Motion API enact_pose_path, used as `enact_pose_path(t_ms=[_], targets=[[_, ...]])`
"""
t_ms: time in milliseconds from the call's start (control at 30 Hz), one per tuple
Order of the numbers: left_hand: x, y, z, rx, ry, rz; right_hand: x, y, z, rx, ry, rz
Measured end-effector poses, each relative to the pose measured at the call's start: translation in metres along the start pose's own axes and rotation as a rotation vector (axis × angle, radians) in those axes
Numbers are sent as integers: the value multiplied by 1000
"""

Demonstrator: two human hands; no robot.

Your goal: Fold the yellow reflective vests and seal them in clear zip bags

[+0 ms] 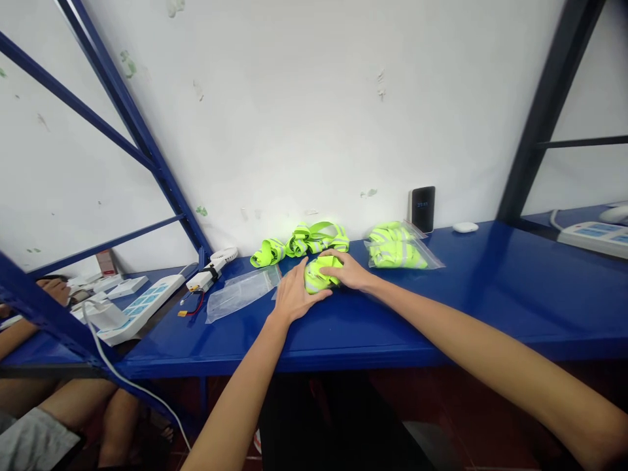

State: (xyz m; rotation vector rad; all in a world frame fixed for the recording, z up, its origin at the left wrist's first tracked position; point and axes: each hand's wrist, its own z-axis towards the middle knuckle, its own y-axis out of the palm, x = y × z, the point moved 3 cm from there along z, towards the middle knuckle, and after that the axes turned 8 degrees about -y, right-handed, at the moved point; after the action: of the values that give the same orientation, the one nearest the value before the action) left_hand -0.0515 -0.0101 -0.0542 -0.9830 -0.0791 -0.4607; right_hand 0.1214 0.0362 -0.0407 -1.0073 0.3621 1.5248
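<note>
Nearest, at the table's (441,327) front edge: two bare forearms reach in. Left hand (294,289) cups the held bundle (316,278) from the left, thumb along its near side; right hand (347,269) closes over it from the far right. Both clamped on that one neon-and-silver bundle, mid-table, resting on the blue top as far as I can tell. Whether plastic lies under it: cannot tell.

Left of the hands, one flat bag (240,294), clear; possibly doubled, can't tell. Beyond it to the left, one fan (226,255) beside a white box with wires. Far left, one power strip (147,307) and another person's hand (57,291).

Farther back, near the wall: one small roll (268,252), then one loose heap (318,237), pieces too tangled to count. Right of these, one bagged bundle (395,248). Behind it, one phone (422,209) upright; one white case (465,227) to its right.

Progress, my judgement: partway. One bundle is inside plastic, one is compacted in hand, roll and heap are unbagged.
</note>
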Motion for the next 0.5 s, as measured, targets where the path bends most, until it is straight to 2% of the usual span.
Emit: enact_pose_path(t_ms=[100, 400, 500], targets=[[3, 1, -1, -44, 18, 18, -3, -1, -1, 14, 16, -37], [13, 2, 2, -4, 77, -45, -11, 8, -8, -60, -47, -382], [11, 1, 2, -42, 110, -165, -15, 8, -10, -100, -147, -320]])
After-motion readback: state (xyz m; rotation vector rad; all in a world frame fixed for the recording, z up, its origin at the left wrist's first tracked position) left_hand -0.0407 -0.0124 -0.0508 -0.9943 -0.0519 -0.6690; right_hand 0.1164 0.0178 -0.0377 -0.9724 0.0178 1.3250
